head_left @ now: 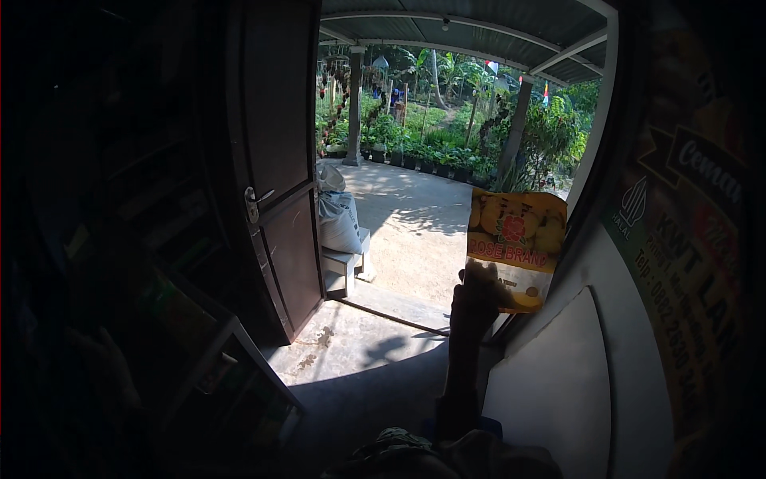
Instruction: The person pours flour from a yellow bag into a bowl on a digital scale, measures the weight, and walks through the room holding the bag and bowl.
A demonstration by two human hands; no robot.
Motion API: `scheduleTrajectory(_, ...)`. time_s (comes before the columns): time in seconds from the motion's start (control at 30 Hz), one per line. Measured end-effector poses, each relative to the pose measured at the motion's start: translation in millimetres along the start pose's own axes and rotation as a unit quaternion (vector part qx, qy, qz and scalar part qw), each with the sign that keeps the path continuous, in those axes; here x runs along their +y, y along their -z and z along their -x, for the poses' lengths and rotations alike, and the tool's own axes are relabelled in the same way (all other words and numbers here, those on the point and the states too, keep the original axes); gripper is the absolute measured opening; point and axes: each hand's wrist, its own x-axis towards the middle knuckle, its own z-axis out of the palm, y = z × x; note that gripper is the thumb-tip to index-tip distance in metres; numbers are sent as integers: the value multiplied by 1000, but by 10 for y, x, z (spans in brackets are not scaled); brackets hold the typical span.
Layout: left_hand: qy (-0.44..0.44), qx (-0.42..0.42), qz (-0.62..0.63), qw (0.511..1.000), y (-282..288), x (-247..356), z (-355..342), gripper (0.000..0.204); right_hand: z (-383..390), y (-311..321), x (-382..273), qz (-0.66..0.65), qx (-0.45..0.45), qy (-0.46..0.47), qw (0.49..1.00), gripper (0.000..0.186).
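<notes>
My right hand [477,294] is gripping the lower part of a flat yellow-orange packet [517,217], its fingers closing on it. Packet is standing roughly upright, catching light in front of the right side of an open doorway, red flower printed on its face. My left hand [108,363] is showing only as a dim shape at far left, near a dark shelf [209,359]; too dark, can't tell whether it's holding anything. Hands are sitting well apart. Dark brown door [279,136] is standing open on the left. Just past it, a white sack [341,225] is resting on a low white stool [340,262]. Outside, potted plants [431,162] are lining the sunlit paving [411,255]. Printed banner [678,215] is filling the right side.
</notes>
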Motion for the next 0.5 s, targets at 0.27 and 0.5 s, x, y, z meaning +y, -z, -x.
scheduleTrajectory(0.27, 64, -96, 96, 989, -212, -129, 68, 51, 54, -114, -123, -213, -68, -30, 974, 41)
scheduleTrajectory(0.5, 152, -345, 314, 871, 203, 143, -67, 45, 108, -68, -159, -191, -18, -21, 981, 41)
